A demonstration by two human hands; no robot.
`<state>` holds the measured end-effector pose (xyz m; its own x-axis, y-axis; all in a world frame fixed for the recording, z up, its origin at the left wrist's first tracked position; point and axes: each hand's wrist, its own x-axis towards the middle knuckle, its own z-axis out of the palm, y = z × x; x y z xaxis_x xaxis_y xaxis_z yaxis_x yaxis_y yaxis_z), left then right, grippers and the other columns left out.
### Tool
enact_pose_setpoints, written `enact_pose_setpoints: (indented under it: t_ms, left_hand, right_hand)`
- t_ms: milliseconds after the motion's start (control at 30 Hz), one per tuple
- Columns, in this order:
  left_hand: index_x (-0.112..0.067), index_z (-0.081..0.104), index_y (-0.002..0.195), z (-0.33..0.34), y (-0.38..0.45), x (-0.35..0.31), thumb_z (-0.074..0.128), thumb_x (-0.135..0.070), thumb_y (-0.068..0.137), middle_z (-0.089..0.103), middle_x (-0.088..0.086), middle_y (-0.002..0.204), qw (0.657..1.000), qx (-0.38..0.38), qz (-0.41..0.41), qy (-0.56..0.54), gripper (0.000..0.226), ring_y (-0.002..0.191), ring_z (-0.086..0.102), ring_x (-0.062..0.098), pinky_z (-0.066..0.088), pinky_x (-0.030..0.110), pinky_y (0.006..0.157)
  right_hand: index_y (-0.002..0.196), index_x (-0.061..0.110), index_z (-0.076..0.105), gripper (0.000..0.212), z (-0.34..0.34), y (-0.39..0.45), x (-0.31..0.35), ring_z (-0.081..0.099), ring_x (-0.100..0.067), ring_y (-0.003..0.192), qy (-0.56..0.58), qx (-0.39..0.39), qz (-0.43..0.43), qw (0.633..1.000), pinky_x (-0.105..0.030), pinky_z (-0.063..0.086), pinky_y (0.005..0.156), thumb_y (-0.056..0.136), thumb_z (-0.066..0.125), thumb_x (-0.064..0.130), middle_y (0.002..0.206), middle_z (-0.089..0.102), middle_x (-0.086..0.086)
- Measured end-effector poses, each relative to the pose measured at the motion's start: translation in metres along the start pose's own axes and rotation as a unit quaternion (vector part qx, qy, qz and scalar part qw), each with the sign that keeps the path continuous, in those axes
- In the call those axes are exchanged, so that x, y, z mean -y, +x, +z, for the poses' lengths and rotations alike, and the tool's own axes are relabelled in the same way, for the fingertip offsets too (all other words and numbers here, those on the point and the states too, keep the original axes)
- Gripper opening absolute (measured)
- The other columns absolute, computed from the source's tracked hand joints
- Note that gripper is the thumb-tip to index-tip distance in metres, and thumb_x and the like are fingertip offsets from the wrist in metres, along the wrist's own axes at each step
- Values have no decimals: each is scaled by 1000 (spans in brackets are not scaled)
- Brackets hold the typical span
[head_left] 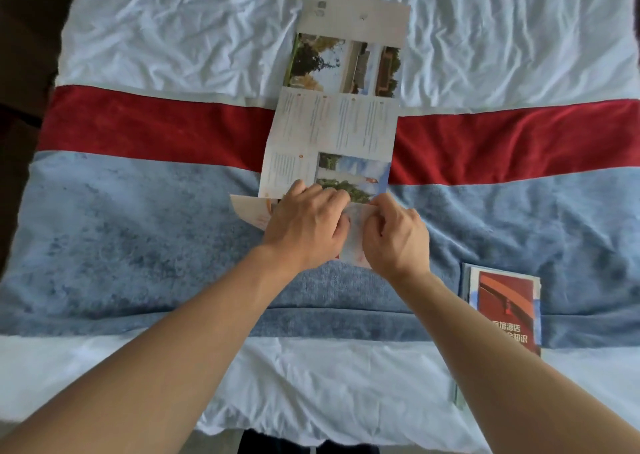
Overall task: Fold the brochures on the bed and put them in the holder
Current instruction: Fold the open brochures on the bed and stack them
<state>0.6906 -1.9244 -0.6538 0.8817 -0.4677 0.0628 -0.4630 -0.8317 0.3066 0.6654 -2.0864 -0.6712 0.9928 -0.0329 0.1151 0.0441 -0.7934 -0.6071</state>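
Both hands [349,226] pinch the brochure's [332,121] near fold.

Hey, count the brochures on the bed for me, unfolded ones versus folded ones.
Unfolded brochure, under both hands: 1
Folded brochure, lying at the right: 1
Total: 2
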Motion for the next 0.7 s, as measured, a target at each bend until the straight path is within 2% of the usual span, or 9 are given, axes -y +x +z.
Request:
enact_pose_setpoints:
  t_ms: [67, 133, 267, 400, 467, 633, 700]
  left_hand:
    - [-12, 59, 92, 1, -2, -5, 39, -22, 89, 64, 2, 78, 1000, 15, 7, -12, 23, 67, 55, 22, 36, 37, 72]
    - [-11, 59, 95, 3, -3, -9, 38, -21, 85, 62, 3, 81, 1000, 17, 11, -8, 25, 70, 55, 23, 37, 37, 72]
    - [-12, 57, 104, 11, 0, -12, 47, -15, 78, 58, 4, 93, 999, 19, 15, 24, 28, 81, 52, 23, 39, 37, 74]
    - [-13, 54, 112, 23, 1, -8, 54, -13, 81, 55, 5, 102, 998, 41, -4, 40, 31, 91, 51, 24, 40, 39, 81]
    - [-14, 54, 112, 29, 3, -7, 57, -12, 81, 54, 5, 103, 998, 46, -4, 42, 31, 93, 52, 24, 40, 39, 84]
    - [-16, 52, 125, 40, 8, 3, 63, -9, 76, 53, 6, 114, 996, 74, -10, 50, 51, 107, 51, 26, 37, 41, 96]
    - [-16, 50, 130, 43, 10, 7, 65, -10, 75, 51, 7, 121, 994, 92, -13, 58, 57, 115, 49, 27, 33, 42, 102]
  right_hand:
    - [72, 10, 48, 12, -5, -6, -5, 43, -24, 43, 4, 2, 9, 1000, -34, 33, 43, 82, 42, 12, 52, 49, 0]
    - [73, 11, 49, 11, -7, -11, -10, 44, -24, 42, 6, 1, 18, 1000, -34, 32, 38, 82, 42, 12, 51, 48, 0]
    - [76, 13, 50, 12, -6, -14, -19, 41, -19, 44, -15, -11, 38, 999, -24, 20, 47, 84, 42, 9, 54, 48, 4]
    - [80, 11, 54, 14, -1, -14, -32, 48, -21, 64, -54, -11, 54, 997, -36, 40, 57, 86, 42, 13, 74, 57, -1]
    - [83, 9, 57, 12, 3, -16, -39, 50, -23, 73, -71, -8, 62, 996, -40, 44, 59, 88, 46, 11, 85, 57, -4]
    - [95, 12, 57, 7, 12, -14, -50, 58, -28, 88, -79, 21, 109, 991, -32, 42, 55, 92, 51, 16, 117, 54, -6]
    - [113, 15, 56, 23, 17, -10, -50, 60, -26, 88, -66, 32, 130, 989, -28, 41, 54, 90, 52, 16, 130, 50, -6]
